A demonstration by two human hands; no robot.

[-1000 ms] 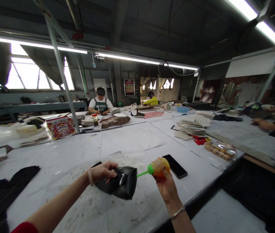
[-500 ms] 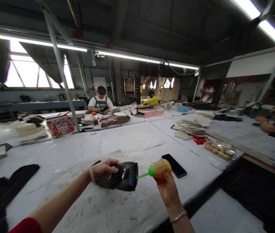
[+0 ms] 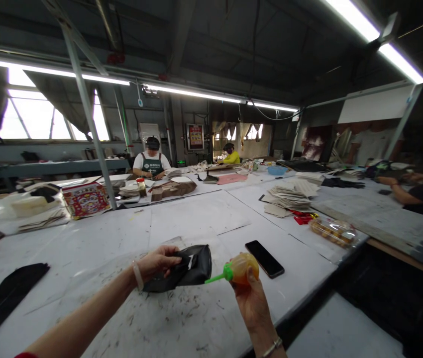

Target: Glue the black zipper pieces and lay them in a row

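My left hand [image 3: 162, 262] pinches a black leather-like piece [image 3: 200, 263], folded and with a small white label [image 3: 191, 262] on it. The piece is held a little over the white tabletop [image 3: 192, 214]. In my right hand [image 3: 251, 293] is a squeeze bottle [image 3: 246, 268] of orange-yellow liquid, tipped sideways with its green nozzle pointing left. The nozzle's tip is at the lower right edge of the black piece; whether it touches cannot be made out. A black phone [image 3: 264, 258] lies just behind the bottle.
Black fabric [image 3: 10, 293] lies at the left. Stacked card pieces [image 3: 286, 196], a red packet [image 3: 303, 217] and a clear food box [image 3: 333, 232] stand to the right. A metal post [image 3: 88, 117] rises at the left. Co-workers [image 3: 152, 160] sit across the table and at the right.
The nozzle has come to the lower edge of the black piece, which my left hand has tilted up slightly. The whole view has shifted a little.
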